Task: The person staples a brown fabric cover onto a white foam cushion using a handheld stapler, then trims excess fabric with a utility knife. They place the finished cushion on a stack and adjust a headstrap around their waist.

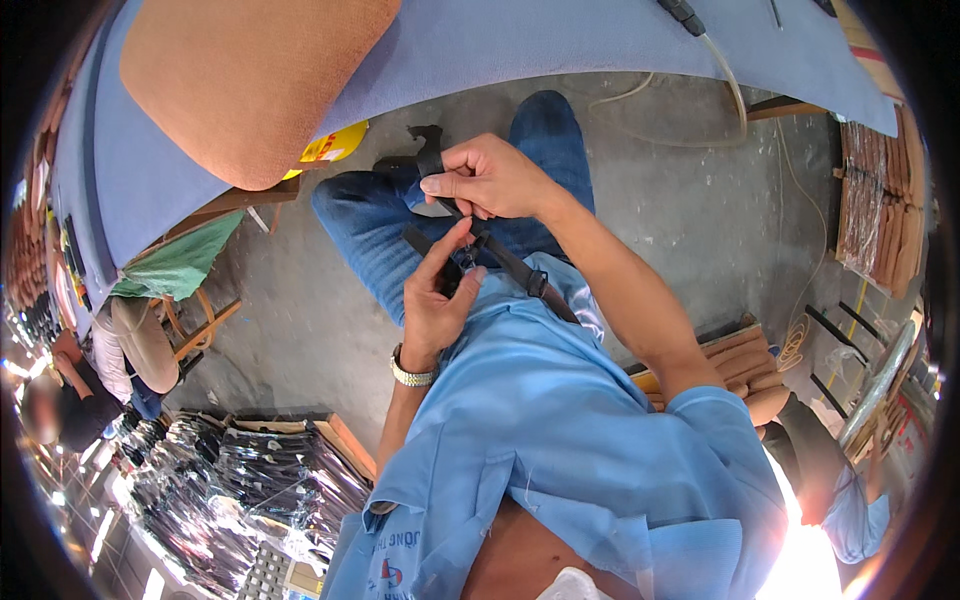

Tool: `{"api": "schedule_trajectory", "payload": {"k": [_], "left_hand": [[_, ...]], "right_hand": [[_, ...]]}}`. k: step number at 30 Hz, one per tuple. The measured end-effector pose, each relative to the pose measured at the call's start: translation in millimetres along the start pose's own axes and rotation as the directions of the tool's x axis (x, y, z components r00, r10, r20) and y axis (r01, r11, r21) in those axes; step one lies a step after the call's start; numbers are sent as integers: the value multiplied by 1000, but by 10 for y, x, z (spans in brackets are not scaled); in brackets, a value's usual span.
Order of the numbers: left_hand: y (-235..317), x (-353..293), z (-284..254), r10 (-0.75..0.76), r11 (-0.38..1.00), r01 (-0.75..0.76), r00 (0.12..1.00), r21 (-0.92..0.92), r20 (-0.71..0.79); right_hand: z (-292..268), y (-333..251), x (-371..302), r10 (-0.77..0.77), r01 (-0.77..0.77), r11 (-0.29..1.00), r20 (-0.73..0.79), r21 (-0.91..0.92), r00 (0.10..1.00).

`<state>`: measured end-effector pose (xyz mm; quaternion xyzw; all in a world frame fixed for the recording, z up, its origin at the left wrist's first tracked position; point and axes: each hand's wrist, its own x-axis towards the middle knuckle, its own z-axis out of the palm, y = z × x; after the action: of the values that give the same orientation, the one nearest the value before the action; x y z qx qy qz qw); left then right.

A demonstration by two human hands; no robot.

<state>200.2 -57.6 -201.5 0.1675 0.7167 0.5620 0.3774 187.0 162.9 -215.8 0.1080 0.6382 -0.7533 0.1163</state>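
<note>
A dark belt-like strap runs from the waist of my blue shirt up over my lap. My right hand is closed on its upper stretch, thumb and fingers pinching it, and a free end sticks up beyond the fingers. Just below, my left hand, with a metal-banded watch at the wrist, has thumb and forefinger curled about the strap by a small shiny metal part. Another dark end pokes out beside the left fingers. Exactly how the pieces join is hidden.
A blue-covered table curves across the far side, bearing a brown padded piece. Beneath its edge shows a yellow object. Wrapped stacks stand at lower left, brown stacked pieces at right. Other people are at both sides.
</note>
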Motion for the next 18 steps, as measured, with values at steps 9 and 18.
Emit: {"api": "schedule_trajectory", "payload": {"k": [9, 18], "left_hand": [[93, 86, 89, 141, 990, -141, 990, -14, 23], [50, 3, 224, -6, 995, 21, 988, -97, 156]], "right_hand": [[73, 84, 39, -1, 1, 1000, -16, -24, 1000], [136, 261, 55, 41, -27, 997, -177, 78, 983]]}}
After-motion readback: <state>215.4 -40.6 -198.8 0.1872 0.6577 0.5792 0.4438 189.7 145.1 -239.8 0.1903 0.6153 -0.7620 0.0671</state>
